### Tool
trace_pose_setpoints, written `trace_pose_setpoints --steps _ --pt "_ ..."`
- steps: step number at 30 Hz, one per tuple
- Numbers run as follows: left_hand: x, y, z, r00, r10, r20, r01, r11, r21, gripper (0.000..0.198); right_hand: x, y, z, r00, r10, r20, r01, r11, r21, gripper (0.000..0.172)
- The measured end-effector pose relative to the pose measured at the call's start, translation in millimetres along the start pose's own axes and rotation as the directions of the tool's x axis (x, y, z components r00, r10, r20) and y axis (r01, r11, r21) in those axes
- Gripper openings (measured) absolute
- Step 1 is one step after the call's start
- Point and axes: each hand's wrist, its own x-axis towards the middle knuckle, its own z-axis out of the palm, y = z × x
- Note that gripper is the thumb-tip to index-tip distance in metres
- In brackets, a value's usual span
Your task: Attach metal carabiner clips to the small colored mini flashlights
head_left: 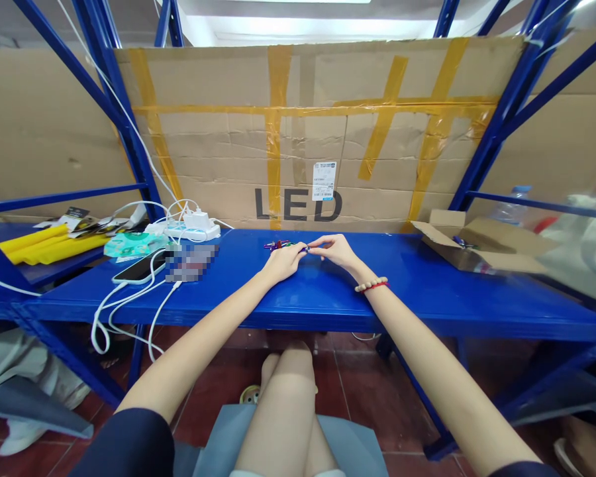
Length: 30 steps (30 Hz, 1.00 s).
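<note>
Clock on view ctr. Small slim pc (305,250), ctr: dk blue-purple. Loose small pcs (274,245), just toward 9 o'c: purple w/ red, some green. Workbench (397,301), below ctr: solid glossy blue; rack posts (129,129), 10 & 2 o'c: same blue. Cardboard sheet (218,146), 12: plain brn, criss-crossed w/ amber tape (274,142); blk "LED" lettering (298,205). Shipping label (324,181): wht, blk print, blue strip. 9 o'c: yel rolls (54,248), teal/wht packet (134,245), wht power strip (193,230), wht cables (110,306). Phone (140,268), nr 9: blk screen, wht edge. Bead bracelet (370,286), 4: cream + red cord. Carton (444,246), 3: brn. Bottle cap (521,190), 2–3: blue. Sleeve (129,444), 7–8: navy. Stool (360,440), 6: grey-blue. Floor tiles (360,387), 5: dk red, paler joint grid.
</note>
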Motion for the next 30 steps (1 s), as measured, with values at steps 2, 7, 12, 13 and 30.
trace_pose_setpoints --steps 2,7,12,13,30 --pt "0 0 0.2 1.0 0.002 0.001 -0.002 1.0 -0.002 0.022 0 0 0 1.0 0.009 -0.002 -0.009 1.0 0.014 0.046" --pt "1 -3 4.0 1.0 -0.01 -0.008 0.01 1.0 -0.018 0.023 1 4 -1 1.0 -0.004 -0.013 0.004 1.0 0.01 0.048" --pt "1 -9 9.2 1.0 0.002 -0.022 -0.004 0.998 -0.063 0.023 1 6 1 1.0 -0.008 -0.011 0.009 1.0 0.014 0.046" --pt "1 -9 9.8 1.0 0.015 -0.022 -0.016 0.998 -0.067 0.022 1 6 2 1.0 -0.004 -0.006 0.004 1.0 0.018 0.046" --pt "-1 -10 10.1 0.999 0.037 -0.015 -0.037 0.999 0.007 0.02 -3 3 6 0.999 0.05 -0.002 -0.05 0.998 -0.046 0.041"
